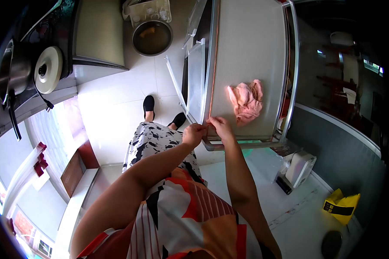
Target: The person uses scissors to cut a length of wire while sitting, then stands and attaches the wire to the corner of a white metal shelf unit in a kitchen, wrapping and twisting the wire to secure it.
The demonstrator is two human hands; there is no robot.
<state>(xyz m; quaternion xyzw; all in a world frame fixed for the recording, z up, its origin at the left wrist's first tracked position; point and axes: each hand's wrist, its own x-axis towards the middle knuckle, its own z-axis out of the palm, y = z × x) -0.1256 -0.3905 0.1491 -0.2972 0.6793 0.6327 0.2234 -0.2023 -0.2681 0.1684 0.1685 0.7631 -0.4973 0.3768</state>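
A thin reddish-brown strip [212, 71] runs along the left edge of a pale, flat cabinet top [250, 39]. At the strip's near end, by the cabinet's corner, the fingers of my right hand [221, 129] are pinched on it. Close beside them is my left hand [193, 134], closed in a pinch just outside the edge; what its fingertips hold is too small to make out. A crumpled pink cloth [247, 101] lies on the cabinet top, beyond my right hand and apart from it.
Below the edge, glass-like cabinet doors [196, 73] stand ajar near my feet. A dark basin [152, 38] with liquid sits on the floor beside a whitish crate [148, 11]. A pot [19, 67] and a lid [48, 70] are at left. A yellow bag [342, 205] lies at lower right.
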